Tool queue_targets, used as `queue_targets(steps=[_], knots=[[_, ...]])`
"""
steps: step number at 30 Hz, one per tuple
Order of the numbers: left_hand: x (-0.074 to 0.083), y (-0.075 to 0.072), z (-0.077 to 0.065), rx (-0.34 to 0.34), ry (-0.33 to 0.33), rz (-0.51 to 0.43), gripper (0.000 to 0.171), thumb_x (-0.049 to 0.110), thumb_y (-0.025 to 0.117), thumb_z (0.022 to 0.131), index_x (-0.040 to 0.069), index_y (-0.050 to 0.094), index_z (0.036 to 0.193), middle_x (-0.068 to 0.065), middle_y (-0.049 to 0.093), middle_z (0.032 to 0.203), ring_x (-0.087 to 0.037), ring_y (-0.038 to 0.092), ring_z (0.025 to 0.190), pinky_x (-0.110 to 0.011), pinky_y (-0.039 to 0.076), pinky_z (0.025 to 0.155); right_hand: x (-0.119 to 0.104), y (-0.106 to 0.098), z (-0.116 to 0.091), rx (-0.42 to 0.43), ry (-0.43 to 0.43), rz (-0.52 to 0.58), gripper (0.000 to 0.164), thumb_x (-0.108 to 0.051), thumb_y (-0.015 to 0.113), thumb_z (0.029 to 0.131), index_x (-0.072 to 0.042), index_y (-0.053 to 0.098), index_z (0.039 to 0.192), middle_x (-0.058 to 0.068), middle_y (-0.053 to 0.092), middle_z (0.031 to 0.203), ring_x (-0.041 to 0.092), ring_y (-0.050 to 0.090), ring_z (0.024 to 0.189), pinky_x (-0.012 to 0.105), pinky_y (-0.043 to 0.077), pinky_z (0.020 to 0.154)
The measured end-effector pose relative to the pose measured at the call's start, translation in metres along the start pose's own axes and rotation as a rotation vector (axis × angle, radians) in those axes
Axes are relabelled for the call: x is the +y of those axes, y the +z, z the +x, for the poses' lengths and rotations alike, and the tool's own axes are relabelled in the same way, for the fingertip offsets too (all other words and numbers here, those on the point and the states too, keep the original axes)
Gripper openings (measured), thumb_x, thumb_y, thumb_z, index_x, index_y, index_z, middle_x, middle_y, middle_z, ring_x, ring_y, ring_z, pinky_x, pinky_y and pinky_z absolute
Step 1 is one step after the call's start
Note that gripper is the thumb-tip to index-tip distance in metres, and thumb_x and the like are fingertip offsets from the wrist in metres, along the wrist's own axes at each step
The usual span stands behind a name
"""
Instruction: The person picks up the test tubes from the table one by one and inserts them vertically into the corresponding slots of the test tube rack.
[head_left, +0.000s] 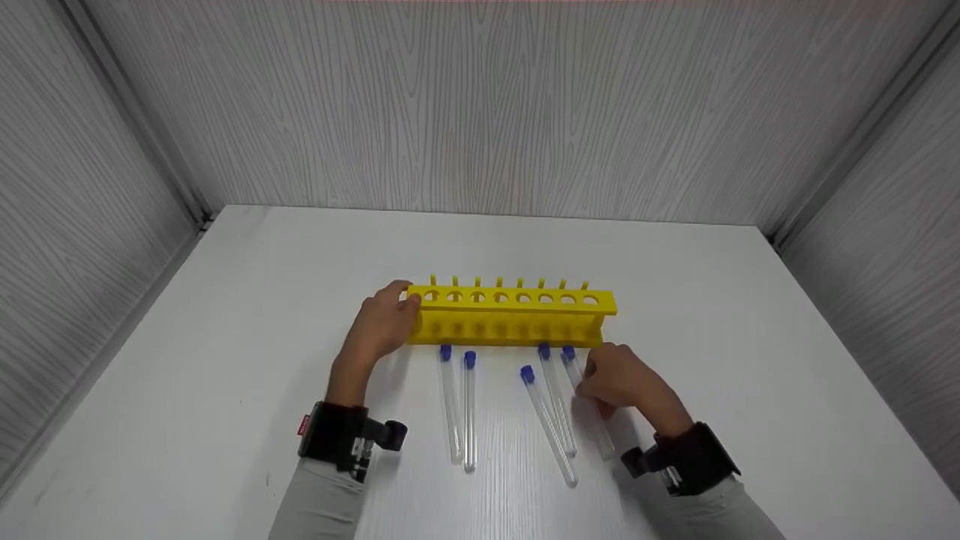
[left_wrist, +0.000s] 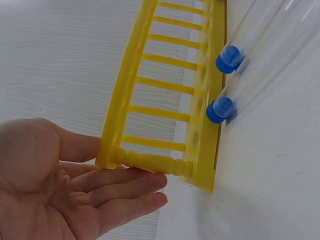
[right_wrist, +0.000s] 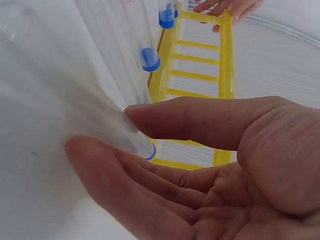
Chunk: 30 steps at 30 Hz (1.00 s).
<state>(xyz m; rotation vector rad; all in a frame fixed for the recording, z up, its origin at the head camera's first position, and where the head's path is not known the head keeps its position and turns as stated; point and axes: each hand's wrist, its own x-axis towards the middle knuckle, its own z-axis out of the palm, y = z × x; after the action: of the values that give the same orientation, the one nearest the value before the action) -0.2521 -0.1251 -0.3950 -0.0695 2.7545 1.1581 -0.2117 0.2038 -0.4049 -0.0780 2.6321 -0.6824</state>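
Left hand [head_left: 386, 322]: at the left end of the rack, thumb at its upper plate and fingers behind. I read it as a light hold on that end and nothing else.
Yellow plastic test-tube rack [head_left: 511, 330]: stands mid-worktop, its long axis running nearly level with the far edge of the white worktop [head_left: 300, 262]; no tube stands in the holes I can see.
Left pair of clear, blue-capped tubes [head_left: 451, 412]: lie side by side before the rack's left half, caps toward the far edge, apart from both hands.
Inner two clear, blue-capped tubes on the right [head_left: 551, 431]: slant before the rack's right half, caps toward the far edge, rounded ends swung toward the worktop's right edge.
Outermost clear, blue-capped tube [head_left: 602, 436]: rightmost of the five, before the rack's right end. Its long axis crosses the rack's at a slant, cap just beside the base.
Right hand [head_left: 622, 379]: the nearer hand to that outermost tube. I see thumb and forefinger on either side of it, closer to the cap than to the rounded end, parted by roughly its thickness; whether both tips press, I cannot tell.
Angle I watch: that tube looks laid down while the rack's holes face up, so I judge its tilt, and the cap pointing rackward, to be what the right hand's move turns on.
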Motion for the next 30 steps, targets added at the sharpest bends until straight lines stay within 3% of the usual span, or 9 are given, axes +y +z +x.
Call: queue_targets(steps=[12,24,30], knots=[[0.001,0.000,0.000,-0.005,0.002,-0.001,0.053,0.032,0.036,0.110,0.006,0.037,0.156,-0.021,0.043,0.157,-0.037,0.043,0.143,-0.056,0.032,0.119,0.002,-0.022,-0.009,0.052,-0.036,0.054,0.025,-0.018,0.069,0.092,0.001,0.064,0.108,0.009,0.068,0.072,0.017,0.067,0.058,0.030,0.054,0.060],[0.000,-0.001,-0.001,-0.002,0.034,0.015,0.053,0.031,0.036,0.110,0.005,0.037,0.156,-0.022,0.042,0.157,-0.042,0.039,0.145,-0.058,0.032,0.118,0.004,-0.036,-0.018,0.097,-0.123,0.172,0.027,-0.018,0.068,0.093,0.003,0.065,0.110,0.019,0.073,0.090,0.014,0.068,0.059,0.032,0.057,0.065],[0.001,-0.001,0.000,-0.008,0.020,0.008,0.053,0.032,0.036,0.110,0.006,0.037,0.156,-0.022,0.043,0.157,-0.039,0.043,0.142,-0.057,0.034,0.117,0.002,-0.039,-0.020,0.141,-0.121,0.189,0.027,-0.019,0.067,0.094,0.001,0.065,0.111,0.019,0.074,0.091,0.016,0.068,0.060,0.037,0.059,0.068]])
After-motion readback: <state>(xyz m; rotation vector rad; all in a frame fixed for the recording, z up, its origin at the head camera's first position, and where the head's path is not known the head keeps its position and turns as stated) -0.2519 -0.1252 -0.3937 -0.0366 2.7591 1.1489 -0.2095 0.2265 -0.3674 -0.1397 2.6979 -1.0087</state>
